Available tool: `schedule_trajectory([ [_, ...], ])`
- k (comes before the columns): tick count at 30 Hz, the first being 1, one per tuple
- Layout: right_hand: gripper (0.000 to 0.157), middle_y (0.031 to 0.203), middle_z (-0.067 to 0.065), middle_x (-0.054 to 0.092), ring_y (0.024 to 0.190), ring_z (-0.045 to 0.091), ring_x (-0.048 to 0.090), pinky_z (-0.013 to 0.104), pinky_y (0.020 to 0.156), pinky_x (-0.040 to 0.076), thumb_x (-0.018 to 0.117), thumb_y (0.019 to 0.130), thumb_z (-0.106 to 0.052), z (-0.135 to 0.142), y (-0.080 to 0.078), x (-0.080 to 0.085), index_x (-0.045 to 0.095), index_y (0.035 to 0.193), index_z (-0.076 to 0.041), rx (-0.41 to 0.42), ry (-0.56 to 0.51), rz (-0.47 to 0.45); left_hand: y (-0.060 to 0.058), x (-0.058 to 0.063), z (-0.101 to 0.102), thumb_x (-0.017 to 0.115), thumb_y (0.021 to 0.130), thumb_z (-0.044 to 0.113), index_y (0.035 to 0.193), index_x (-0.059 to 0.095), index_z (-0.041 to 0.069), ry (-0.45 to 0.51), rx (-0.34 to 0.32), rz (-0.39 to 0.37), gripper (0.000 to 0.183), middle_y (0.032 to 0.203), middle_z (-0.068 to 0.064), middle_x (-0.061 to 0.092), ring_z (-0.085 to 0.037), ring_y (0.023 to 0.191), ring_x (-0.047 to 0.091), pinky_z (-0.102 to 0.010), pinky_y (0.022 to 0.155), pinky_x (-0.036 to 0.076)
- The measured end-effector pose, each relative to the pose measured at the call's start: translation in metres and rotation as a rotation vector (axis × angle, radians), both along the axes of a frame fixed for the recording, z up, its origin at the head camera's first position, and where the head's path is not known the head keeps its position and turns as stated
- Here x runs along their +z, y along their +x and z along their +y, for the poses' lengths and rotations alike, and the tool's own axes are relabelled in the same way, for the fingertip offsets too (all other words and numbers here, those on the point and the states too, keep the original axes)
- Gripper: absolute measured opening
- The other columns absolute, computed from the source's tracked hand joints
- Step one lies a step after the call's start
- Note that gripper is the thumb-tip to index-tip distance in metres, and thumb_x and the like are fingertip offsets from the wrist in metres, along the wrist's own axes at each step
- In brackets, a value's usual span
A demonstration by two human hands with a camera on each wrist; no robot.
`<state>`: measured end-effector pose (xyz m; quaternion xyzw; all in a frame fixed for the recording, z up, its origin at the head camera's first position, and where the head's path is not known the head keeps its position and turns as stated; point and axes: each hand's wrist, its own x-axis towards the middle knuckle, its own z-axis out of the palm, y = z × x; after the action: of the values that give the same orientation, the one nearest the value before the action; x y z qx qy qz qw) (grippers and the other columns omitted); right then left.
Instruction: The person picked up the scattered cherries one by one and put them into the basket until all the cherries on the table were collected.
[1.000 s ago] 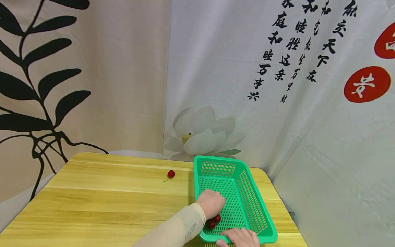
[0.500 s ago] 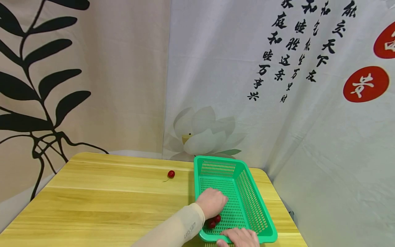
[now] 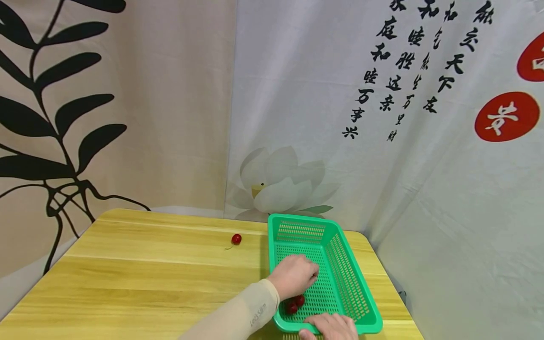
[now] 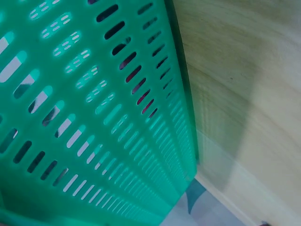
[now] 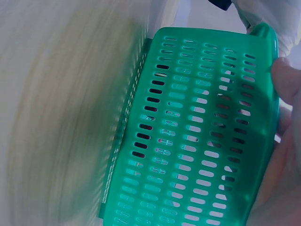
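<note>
A green plastic basket [image 3: 369, 302] stands on the right part of the table, its slotted walls filling much of both wrist views. Over its inside, my left hand [image 3: 295, 275] is bent down with fingers curled; I cannot tell whether they hold something. Beneath that wrist, two dark red cherries [image 3: 292, 307] lie in the basket's near left corner. My right hand [image 3: 333, 327] grips the near rim, and in the right wrist view its thumb [image 5: 288, 80] lies at the basket's edge. Another cherry [image 3: 236, 239] with a stem rests on the table, left of the basket.
The wooden table [image 3: 148, 274] stretches left of the basket. Behind it hangs a cloth backdrop [image 3: 178, 118] printed with a dark plant, a pale lotus and writing. A light sleeve [image 3: 242, 309] covers the left forearm.
My left hand has shifted a little to the right and away from me over the basket. The right hand, the basket and the visible cherries stay where they were.
</note>
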<state>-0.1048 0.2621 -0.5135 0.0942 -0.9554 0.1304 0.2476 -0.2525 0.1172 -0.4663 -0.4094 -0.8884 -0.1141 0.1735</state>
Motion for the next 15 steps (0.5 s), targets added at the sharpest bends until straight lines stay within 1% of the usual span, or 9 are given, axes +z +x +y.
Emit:
schedule_trajectory([
  [3, 0.012, 0.091, -0.043, 0.059, 0.086, -0.011, 0.056, 0.034, 0.083, 0.045, 0.081, 0.092, -0.048, 0.0, 0.0, 0.0, 0.07, 0.093, -0.053, -0.001, 0.006, 0.013, 0.0, 0.002, -0.002, 0.073, 0.103, 0.031, 0.094, 0.078, 0.028, 0.074, -0.011, -0.016, 0.011, 0.087, 0.018, 0.076, -0.001, 0.082, 0.067, -0.017, 0.075, 0.055],
  [5, 0.01, 0.091, -0.042, 0.059, 0.086, -0.011, 0.057, 0.034, 0.083, 0.045, 0.08, 0.092, -0.049, 0.0, -0.001, 0.0, 0.07, 0.093, -0.052, 0.0, 0.012, 0.01, 0.0, 0.003, -0.003, 0.073, 0.103, 0.031, 0.098, 0.079, 0.028, 0.122, -0.018, -0.007, 0.009, 0.092, 0.017, 0.077, -0.001, 0.086, 0.069, -0.016, 0.077, 0.057],
  [11, 0.006, 0.092, -0.041, 0.06, 0.087, -0.009, 0.058, 0.035, 0.083, 0.044, 0.076, 0.095, -0.052, 0.001, -0.001, 0.001, 0.071, 0.094, -0.05, 0.005, 0.043, -0.013, 0.003, 0.005, -0.012, 0.074, 0.101, 0.029, 0.098, 0.079, 0.025, 0.291, -0.052, 0.036, 0.007, 0.094, 0.014, 0.078, -0.003, 0.087, 0.07, -0.015, 0.077, 0.057],
  [15, 0.008, 0.092, -0.04, 0.06, 0.087, -0.009, 0.058, 0.034, 0.083, 0.044, 0.078, 0.094, -0.052, 0.002, -0.001, 0.0, 0.07, 0.093, -0.049, 0.009, 0.053, 0.007, 0.005, 0.007, -0.021, 0.075, 0.101, 0.028, 0.1, 0.078, 0.023, 0.358, -0.084, 0.053, 0.006, 0.095, 0.012, 0.078, -0.005, 0.089, 0.07, -0.017, 0.082, 0.058],
])
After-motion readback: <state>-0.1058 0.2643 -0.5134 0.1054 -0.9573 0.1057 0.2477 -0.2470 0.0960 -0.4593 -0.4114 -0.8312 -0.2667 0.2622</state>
